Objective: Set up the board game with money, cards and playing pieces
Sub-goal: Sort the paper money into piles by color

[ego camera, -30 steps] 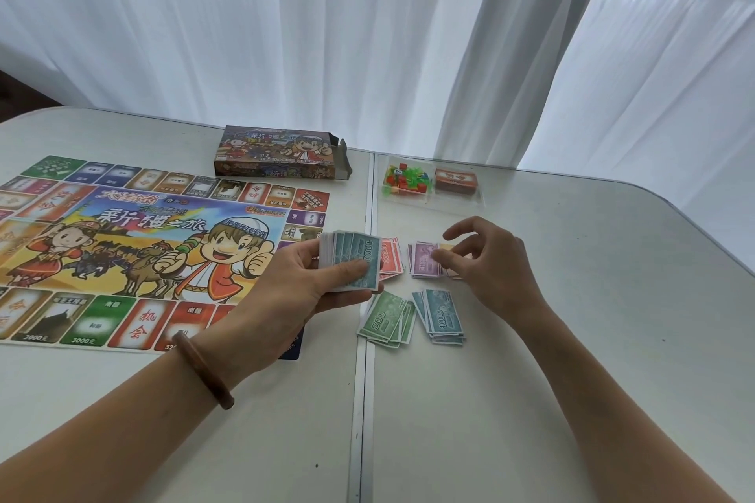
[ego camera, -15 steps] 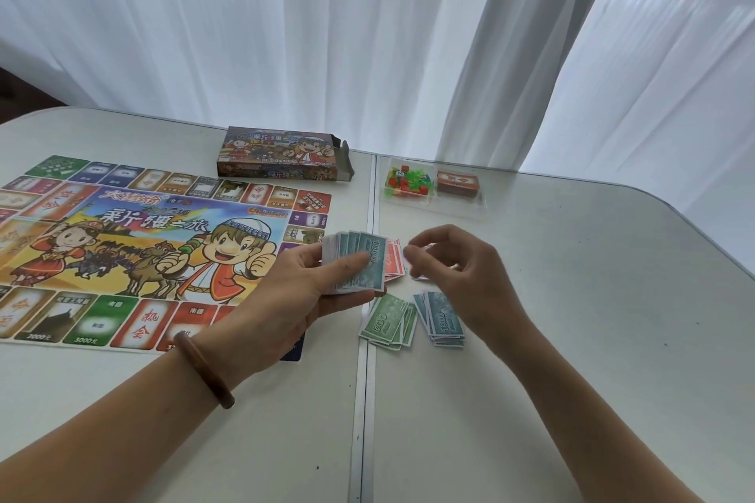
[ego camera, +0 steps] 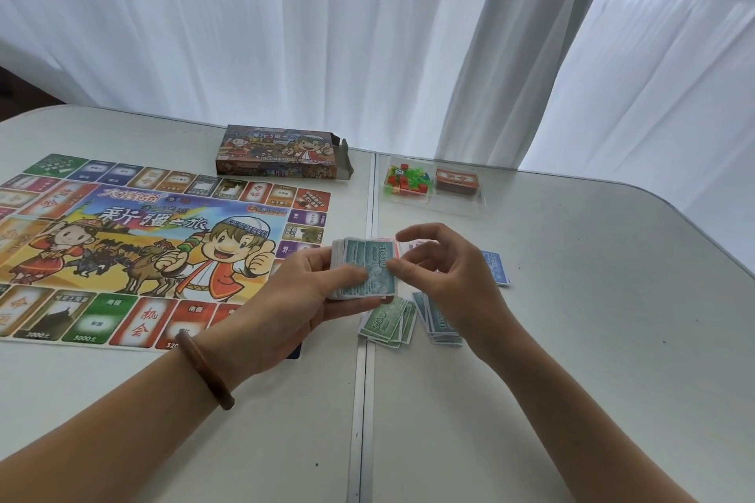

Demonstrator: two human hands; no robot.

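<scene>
Right between fingers (ego camera: 402, 272), money stack (ego camera: 367, 253).

You read "1000" on the top note (ego camera: 369, 267) of the stack (ego camera: 338, 254) right of the board (ego camera: 122, 241), and "500" on the green notes (ego camera: 386, 323), also right of it. The board itself says "新疆之旅", "机会" and "3000元".

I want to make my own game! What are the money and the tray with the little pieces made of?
The money looks like thin printed paper, matte: it fans out in flat, slim layers. The tray seems clear glossy plastic: the table shows through it.
</scene>
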